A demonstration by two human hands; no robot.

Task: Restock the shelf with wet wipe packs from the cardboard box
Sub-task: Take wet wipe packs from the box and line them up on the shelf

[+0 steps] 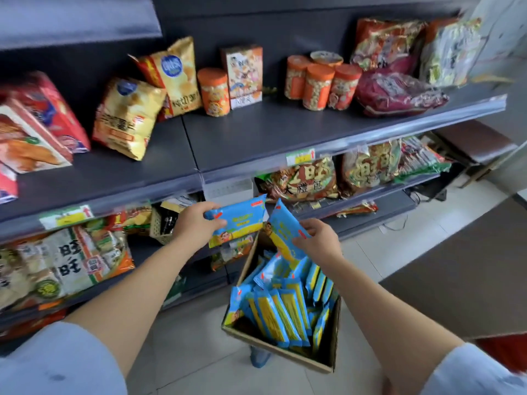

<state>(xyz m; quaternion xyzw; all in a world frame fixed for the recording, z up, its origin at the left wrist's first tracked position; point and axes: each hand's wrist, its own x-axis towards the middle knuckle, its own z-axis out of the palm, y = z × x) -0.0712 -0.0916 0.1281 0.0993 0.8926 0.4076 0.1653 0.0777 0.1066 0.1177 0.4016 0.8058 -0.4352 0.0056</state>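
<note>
A cardboard box [332, 357] stands on the floor below the shelves, holding several blue and yellow wet wipe packs [281, 312] on edge. My left hand [194, 220] grips one wet wipe pack [242, 220] by its left end, held flat in front of the lower shelf edge. My right hand [319, 238] holds a second wet wipe pack [285, 232], tilted, just above the box. The two packs almost touch at their upper corners. The grey middle shelf [256, 132] has a bare stretch in its centre.
Snack bags [128, 115], orange jars [319, 84] and a carton [245, 75] line the back of the middle shelf. Large snack bags [308, 178] fill the shelf below. A small basket [162, 223] sits left of my left hand. Tiled floor lies to the right.
</note>
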